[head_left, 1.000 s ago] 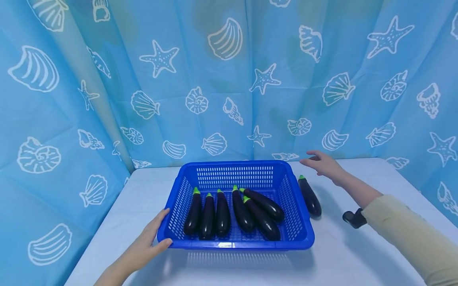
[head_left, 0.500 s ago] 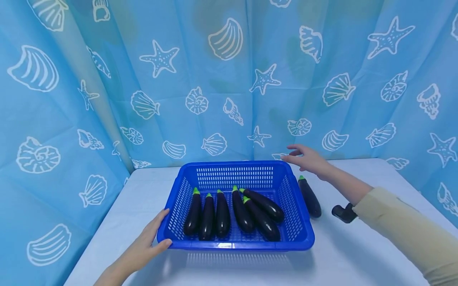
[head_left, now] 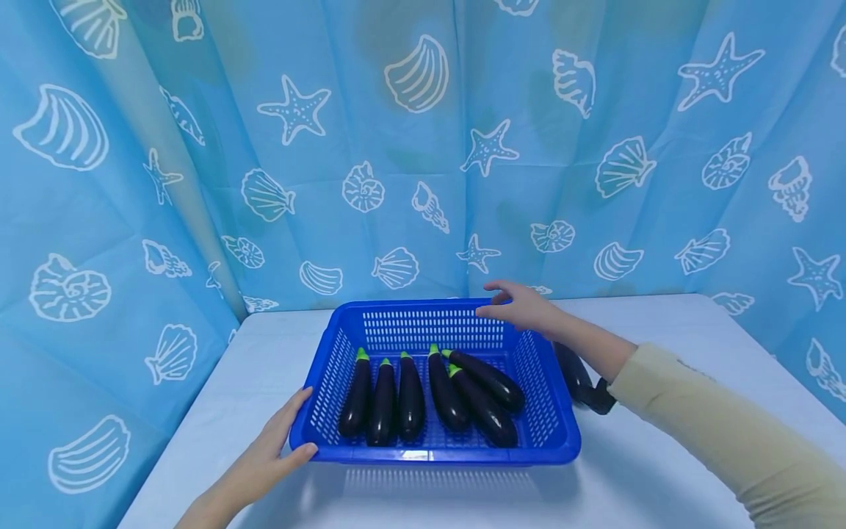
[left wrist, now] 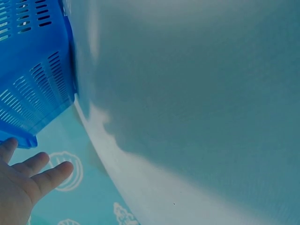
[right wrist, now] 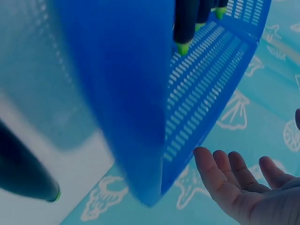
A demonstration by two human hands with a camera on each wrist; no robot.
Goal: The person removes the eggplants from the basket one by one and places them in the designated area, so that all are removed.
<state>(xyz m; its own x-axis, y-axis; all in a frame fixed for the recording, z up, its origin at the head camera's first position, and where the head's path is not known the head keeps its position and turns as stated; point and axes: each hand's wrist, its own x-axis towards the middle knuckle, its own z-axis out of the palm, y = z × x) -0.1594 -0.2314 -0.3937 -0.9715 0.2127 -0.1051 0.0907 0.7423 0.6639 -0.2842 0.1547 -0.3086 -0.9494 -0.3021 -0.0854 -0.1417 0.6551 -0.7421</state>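
A blue plastic basket stands on the white table, with several dark eggplants with green caps lying in it. My left hand rests against its front left corner, thumb near the front rim; in the left wrist view the fingers are spread and fairly straight. My right hand hovers over the back right part of the basket, holding nothing; its fingers are loosely bent in the right wrist view. One more eggplant lies outside the basket's right wall, partly hidden by my right forearm.
A blue curtain with white shells and starfish hangs behind and beside the table. A small black device sits at my right wrist, by the sleeve.
My right hand has moved left, from above the outside eggplant to over the basket, and its forearm now partly covers that eggplant. My left hand and the basket have stayed put.
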